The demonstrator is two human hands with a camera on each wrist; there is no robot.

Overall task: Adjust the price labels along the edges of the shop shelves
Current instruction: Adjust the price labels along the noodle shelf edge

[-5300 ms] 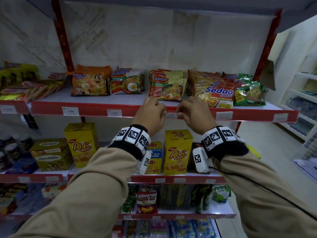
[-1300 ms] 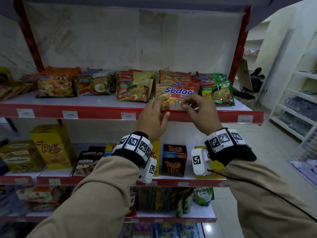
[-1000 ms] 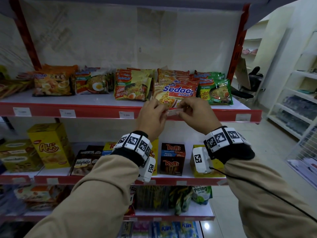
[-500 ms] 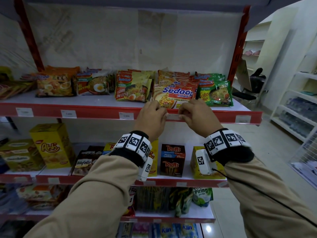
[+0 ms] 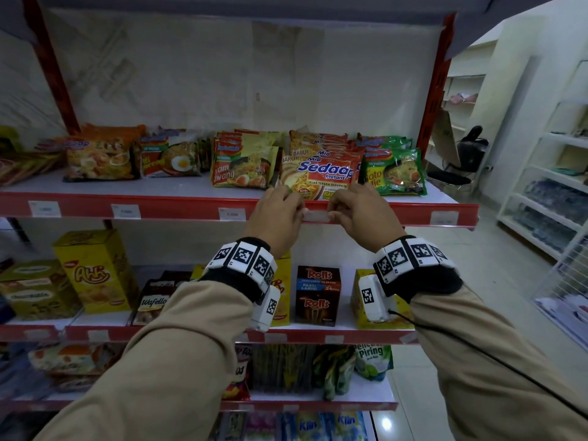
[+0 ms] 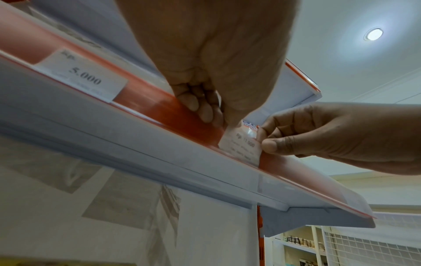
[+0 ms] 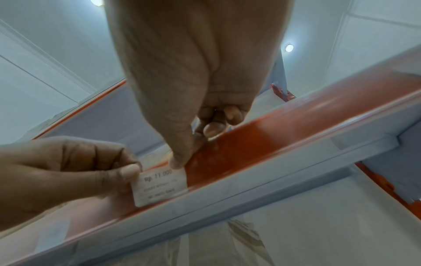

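**Two hands on one price label**

Both hands are up at the red shelf edge, close together, with one small white price label between them. The label sits in the red strip and reads "Rp 11.000".

The left hand holds the left end of the label. Its fingers are curled, and the thumb pinches the paper against them. The right hand holds the right end of the label the same way, with its thumb on the front of the paper. The two hands do not touch each other; the label is the only thing joining them.

Just above the hands lies a red noodle pack that says "Sedaap". To the left of the left hand, another label reads "5.000". To the right of the right hand, one more white label sits near the end of the shelf. Below the hands stands a dark box that says "Rolls".
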